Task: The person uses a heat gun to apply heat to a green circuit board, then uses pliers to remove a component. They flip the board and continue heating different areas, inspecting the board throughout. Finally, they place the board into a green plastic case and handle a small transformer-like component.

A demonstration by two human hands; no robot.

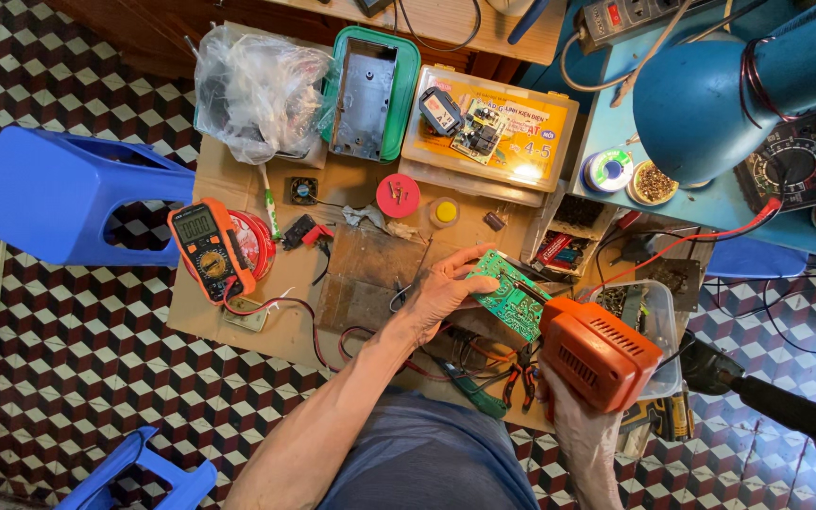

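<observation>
Fingers [472, 260] of left hand [441, 288] pinch green circuit board [512, 302] edge beside orange soldering gun [599, 354].

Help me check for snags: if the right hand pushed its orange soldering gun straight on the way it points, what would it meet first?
Most likely the green circuit board held by the left hand; the right hand aims the orange soldering gun at it.

Position: the single head camera is sitting above the seated person, over a low cardboard-covered worktable [238, 189].
Direction: it is looking almost straight down, the person's lap lying at the bottom edge.
Nearness: it is staying close enough for the left hand [441, 288] and right hand [583, 430] to be filling the lower middle.
Coverage: it is taking in patterned floor tiles [77, 359] on both sides.
</observation>
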